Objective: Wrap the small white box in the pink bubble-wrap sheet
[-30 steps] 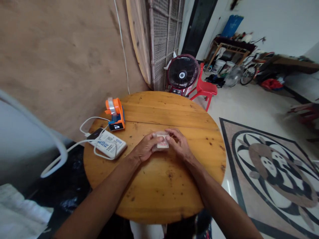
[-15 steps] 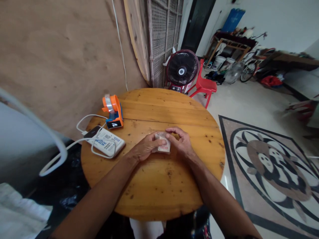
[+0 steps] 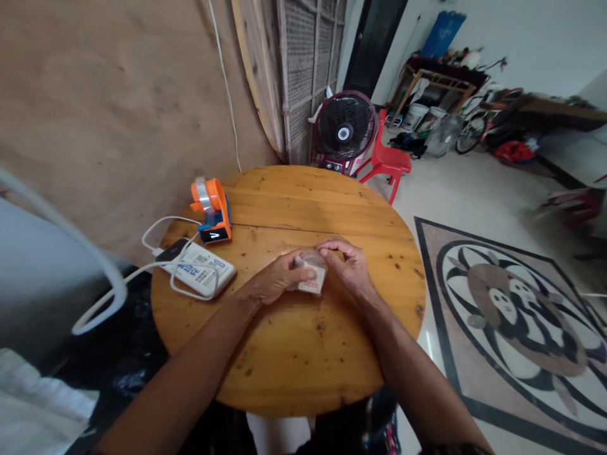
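Observation:
My left hand (image 3: 277,278) is closed around a small whitish packet (image 3: 310,282) with red print at its lower edge, the thumb lying across its face. Clear plastic (image 3: 312,258) covers the packet and stands out at its top. At the upper right corner my right hand (image 3: 348,262) pinches the edge of this plastic between thumb and fingers. Both hands are just over the middle of the round wooden table (image 3: 303,360). What the packet contains does not show.
Left on the table stand an orange and blue tape dispenser (image 3: 214,218) and a white box (image 3: 208,272) with a dark device (image 3: 173,251) and white cables on it. Beyond the table are a fan (image 3: 344,129) and a red chair (image 3: 389,158).
The right hand's fingertips have drawn together and shifted from the packet's face to the plastic at its upper right corner. More of the packet's face shows now. The left hand keeps its hold.

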Demonstrator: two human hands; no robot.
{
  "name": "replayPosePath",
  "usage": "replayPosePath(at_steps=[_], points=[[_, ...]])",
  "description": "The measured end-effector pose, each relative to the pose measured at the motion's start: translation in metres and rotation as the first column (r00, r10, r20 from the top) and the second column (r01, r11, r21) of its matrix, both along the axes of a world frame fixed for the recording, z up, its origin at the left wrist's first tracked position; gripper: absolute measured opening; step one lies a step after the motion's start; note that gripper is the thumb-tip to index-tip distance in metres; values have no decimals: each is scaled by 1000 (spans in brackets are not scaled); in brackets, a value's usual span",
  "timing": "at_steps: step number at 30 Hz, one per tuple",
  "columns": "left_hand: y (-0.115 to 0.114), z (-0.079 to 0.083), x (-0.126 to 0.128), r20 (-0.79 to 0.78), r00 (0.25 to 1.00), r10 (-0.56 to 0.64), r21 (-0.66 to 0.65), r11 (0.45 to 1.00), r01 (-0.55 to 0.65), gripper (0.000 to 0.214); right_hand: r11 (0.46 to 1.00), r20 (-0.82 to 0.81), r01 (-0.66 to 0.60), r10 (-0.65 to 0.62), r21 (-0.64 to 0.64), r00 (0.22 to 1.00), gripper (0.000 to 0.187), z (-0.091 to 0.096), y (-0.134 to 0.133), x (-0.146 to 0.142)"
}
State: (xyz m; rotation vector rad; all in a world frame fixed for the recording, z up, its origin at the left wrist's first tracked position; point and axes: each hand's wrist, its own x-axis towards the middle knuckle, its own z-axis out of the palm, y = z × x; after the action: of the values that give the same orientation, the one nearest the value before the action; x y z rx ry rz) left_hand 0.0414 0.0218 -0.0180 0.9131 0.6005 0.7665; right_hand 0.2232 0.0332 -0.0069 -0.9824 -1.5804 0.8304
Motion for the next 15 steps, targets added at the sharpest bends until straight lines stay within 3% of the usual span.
replayPosePath(at_steps=[9,15], points=[[0,0,1,3,1000,30,-59,998,-30,47,997,-28,-45,43,-70,999,8,1,-6,-2],[2,3,0,-4,995,97,-93,991,-97,42,997,-1,-81,81,-15,997,10,5,-10,-6]])
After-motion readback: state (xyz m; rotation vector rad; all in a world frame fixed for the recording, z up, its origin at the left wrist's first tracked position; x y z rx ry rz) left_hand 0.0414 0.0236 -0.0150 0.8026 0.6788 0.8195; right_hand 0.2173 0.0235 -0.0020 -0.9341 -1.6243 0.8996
